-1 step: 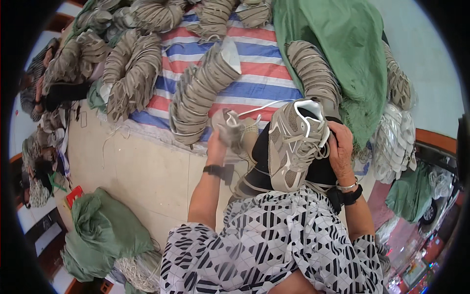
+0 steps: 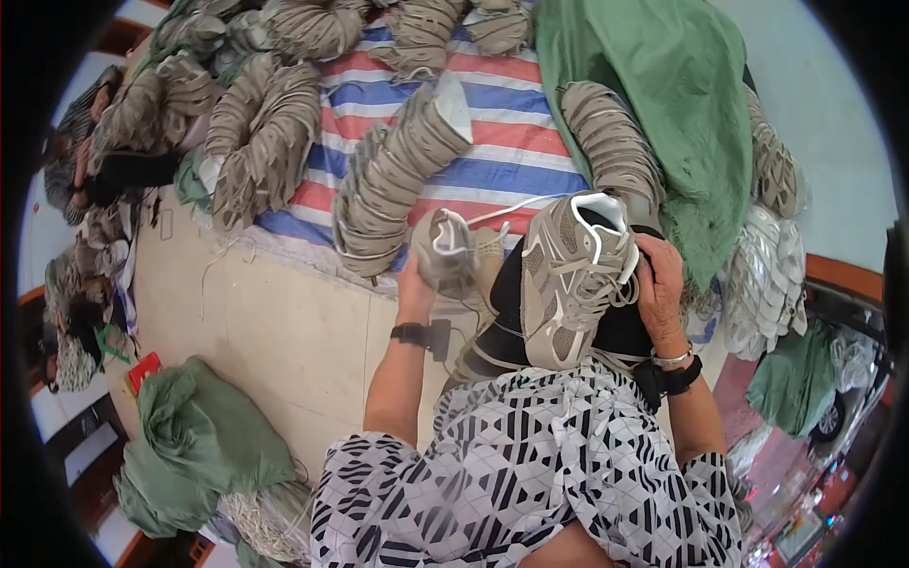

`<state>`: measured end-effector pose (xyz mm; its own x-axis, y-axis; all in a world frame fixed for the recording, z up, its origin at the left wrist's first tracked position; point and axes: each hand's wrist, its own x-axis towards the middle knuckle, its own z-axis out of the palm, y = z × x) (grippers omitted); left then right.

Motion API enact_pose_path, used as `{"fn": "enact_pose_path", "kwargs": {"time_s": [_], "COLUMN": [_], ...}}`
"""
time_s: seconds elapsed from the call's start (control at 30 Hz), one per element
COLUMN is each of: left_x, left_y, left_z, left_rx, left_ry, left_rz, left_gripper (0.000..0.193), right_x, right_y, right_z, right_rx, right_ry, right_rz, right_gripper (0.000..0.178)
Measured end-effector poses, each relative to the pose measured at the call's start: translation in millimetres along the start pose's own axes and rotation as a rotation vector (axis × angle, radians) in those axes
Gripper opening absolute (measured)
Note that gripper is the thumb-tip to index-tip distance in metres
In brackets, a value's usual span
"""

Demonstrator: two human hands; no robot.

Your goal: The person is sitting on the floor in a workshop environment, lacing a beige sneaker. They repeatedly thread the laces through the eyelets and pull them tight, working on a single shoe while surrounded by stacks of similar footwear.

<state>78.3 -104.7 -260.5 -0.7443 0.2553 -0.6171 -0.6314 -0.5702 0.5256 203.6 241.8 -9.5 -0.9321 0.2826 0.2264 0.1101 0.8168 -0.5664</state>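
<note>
A beige and white shoe upper [image 2: 571,284] with tied laces rests across my lap, its white-lined collar facing away from me. My left hand [image 2: 417,284] is closed round another beige upper [image 2: 445,251], smeared by motion, out to the left of my knee. A white lace [image 2: 516,206] stretches from near that upper toward the one on my lap. My right hand [image 2: 660,292] is curled beside the laced edge of the lap upper, over my dark-clad right leg. What its fingertips pinch is hidden.
Stacks of nested beige uppers [image 2: 402,175] lie on a striped red, white and blue sheet [image 2: 502,142]. Green sacking [image 2: 653,104] covers the far right. A tied green sack [image 2: 213,426] stands at lower left on the tiles. Another person [image 2: 80,133] sits at far left.
The upper in my left hand has turned a little and shifted slightly right. The surroundings have slid slightly in view. My right hand and the lap upper stay put.
</note>
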Motion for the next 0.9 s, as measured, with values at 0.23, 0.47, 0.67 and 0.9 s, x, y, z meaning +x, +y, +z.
{"fn": "enact_pose_path", "kwargs": {"time_s": [0.23, 0.47, 0.67, 0.9], "left_x": [-75, -155, -184, -208], "left_y": [84, 182, 190, 131], "left_z": [13, 88, 147, 203], "left_rx": [-0.284, -0.391, -0.441, 0.206], "left_ry": [0.113, -0.622, -0.795, -0.209], "left_rz": [0.143, 0.509, 0.595, 0.955], "left_gripper": [0.041, 0.046, 0.053, 0.058], "right_x": [4, 81, 117, 118], "right_y": [14, 62, 29, -29], "right_z": [5, 38, 19, -16], "right_rx": [0.123, 0.319, 0.13, 0.227], "right_ry": [-0.036, -0.466, -0.25, 0.18], "right_rz": [-0.048, 0.008, -0.142, 0.024], "right_gripper": [0.022, 0.038, 0.034, 0.029]}}
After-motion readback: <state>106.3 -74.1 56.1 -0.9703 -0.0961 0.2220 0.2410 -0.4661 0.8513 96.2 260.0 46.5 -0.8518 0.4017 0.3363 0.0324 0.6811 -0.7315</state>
